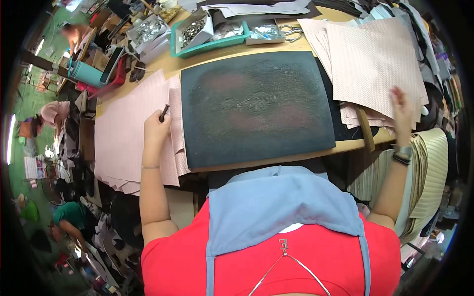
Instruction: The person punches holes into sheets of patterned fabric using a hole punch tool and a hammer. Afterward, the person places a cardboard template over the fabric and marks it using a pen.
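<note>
My left hand (157, 127) is closed around a short dark metal punch (164, 113), whose end sticks up past the thumb. It is over a stack of pale pink textured sheets (129, 133), just left of the dark work board (256, 106). The board's surface is scuffed and worn, with a thin light line near its middle. On the other side, my right hand (402, 109) is at the right edge of another pile of pink woven-pattern sheets (373, 64). Motion smears its fingers, so whether it grips a sheet cannot be told.
Behind the board stand a teal tray (210, 39) with small metal parts, a box of clear packets (265, 32) and scissors (291, 33). A wooden strip (365, 129) lies below the right pile. A turquoise tumbler (88, 72) is at far left. Other people work at left.
</note>
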The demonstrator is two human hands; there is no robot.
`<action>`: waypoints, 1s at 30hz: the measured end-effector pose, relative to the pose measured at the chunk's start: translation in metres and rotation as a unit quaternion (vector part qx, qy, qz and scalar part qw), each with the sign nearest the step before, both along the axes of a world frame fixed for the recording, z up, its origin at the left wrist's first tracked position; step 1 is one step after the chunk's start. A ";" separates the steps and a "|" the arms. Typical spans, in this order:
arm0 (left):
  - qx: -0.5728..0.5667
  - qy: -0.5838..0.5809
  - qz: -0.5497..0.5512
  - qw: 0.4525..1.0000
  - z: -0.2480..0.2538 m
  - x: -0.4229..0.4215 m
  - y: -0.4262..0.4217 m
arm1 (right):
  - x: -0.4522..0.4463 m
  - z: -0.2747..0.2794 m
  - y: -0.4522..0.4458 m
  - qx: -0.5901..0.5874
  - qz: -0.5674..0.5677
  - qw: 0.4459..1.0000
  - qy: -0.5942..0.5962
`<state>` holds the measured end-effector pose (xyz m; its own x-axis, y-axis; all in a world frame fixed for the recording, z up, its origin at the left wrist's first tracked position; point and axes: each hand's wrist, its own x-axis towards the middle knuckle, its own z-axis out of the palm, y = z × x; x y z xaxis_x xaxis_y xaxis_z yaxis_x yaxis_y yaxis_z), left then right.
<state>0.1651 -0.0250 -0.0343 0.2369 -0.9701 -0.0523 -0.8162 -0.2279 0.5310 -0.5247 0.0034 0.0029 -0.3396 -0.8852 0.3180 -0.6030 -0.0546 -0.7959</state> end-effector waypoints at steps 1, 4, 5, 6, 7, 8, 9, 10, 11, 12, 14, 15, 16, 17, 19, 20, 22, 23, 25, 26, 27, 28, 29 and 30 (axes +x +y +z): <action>-0.001 0.139 -0.004 0.990 0.009 -0.011 -0.002 | 0.048 -0.003 0.008 0.049 0.041 0.997 -0.035; 0.010 0.483 0.012 0.876 0.044 -0.094 -0.001 | 0.180 0.000 0.023 0.192 0.212 0.941 -0.181; 0.033 0.531 -0.018 0.847 0.042 -0.117 -0.006 | 0.211 -0.010 0.026 0.229 0.277 0.895 -0.263; 0.022 0.499 -0.053 0.865 0.043 -0.150 -0.002 | 0.237 -0.009 0.029 0.271 0.328 0.851 -0.309; 0.102 0.597 -0.056 0.793 0.049 -0.173 -0.001 | 0.257 -0.013 0.030 0.306 0.352 0.810 -0.354; 0.139 0.707 -0.110 0.685 0.018 -0.187 -0.013 | 0.273 -0.015 0.027 0.353 0.347 0.805 -0.328; 0.140 0.740 -0.113 0.649 0.011 -0.204 -0.016 | 0.285 -0.022 0.024 0.300 0.354 0.821 -0.332; 0.141 0.775 -0.057 0.613 0.004 -0.214 -0.022 | 0.290 -0.031 0.023 0.249 0.360 0.834 -0.336; 0.128 0.805 -0.016 0.579 0.005 -0.222 -0.028 | 0.286 -0.044 0.018 0.230 0.352 0.840 -0.343; 0.114 0.832 0.027 0.542 0.007 -0.227 -0.031 | 0.278 -0.053 0.015 0.212 0.345 0.844 -0.351; 0.084 0.844 0.034 0.529 0.010 -0.225 -0.033 | 0.258 -0.036 0.020 0.194 0.289 0.905 -0.243; 0.069 0.849 0.038 0.523 0.010 -0.221 -0.034 | 0.242 -0.038 0.021 0.191 0.267 0.923 -0.200; 0.064 0.850 0.029 0.521 0.009 -0.218 -0.034 | 0.223 -0.039 0.023 0.186 0.244 0.939 -0.155; 0.061 0.852 0.020 0.520 0.008 -0.214 -0.034 | 0.207 -0.032 0.026 0.193 0.216 0.949 -0.121; 0.051 0.846 0.015 0.530 0.009 -0.213 -0.031 | 0.173 -0.029 0.033 0.158 0.136 0.978 -0.010; 0.043 0.837 0.023 0.544 0.011 -0.214 -0.029 | 0.154 -0.032 0.037 0.116 0.082 0.988 0.066; 0.027 0.819 0.037 0.572 0.012 -0.216 -0.027 | 0.112 -0.041 0.047 0.073 0.008 0.966 0.246; 0.029 0.819 0.040 0.572 0.011 -0.216 -0.026 | 0.103 -0.041 0.053 0.095 -0.014 0.955 0.281; 0.032 0.819 0.044 0.571 0.009 -0.216 -0.027 | 0.092 -0.039 0.065 0.136 -0.058 0.925 0.350; 0.033 0.821 0.044 0.569 0.008 -0.216 -0.028 | 0.089 -0.043 0.068 0.138 -0.063 0.928 0.340; 0.033 0.822 0.044 0.567 0.006 -0.216 -0.029 | 0.088 -0.053 0.070 0.140 -0.067 0.931 0.331; 0.034 0.823 0.044 0.565 0.005 -0.216 -0.029 | 0.088 -0.058 0.071 0.141 -0.071 0.934 0.321; 0.049 0.833 0.050 0.549 0.004 -0.215 -0.029 | 0.089 -0.062 0.072 0.126 -0.064 0.940 0.309; 0.063 0.841 0.057 0.534 0.003 -0.212 -0.029 | 0.089 -0.065 0.072 0.109 -0.057 0.947 0.298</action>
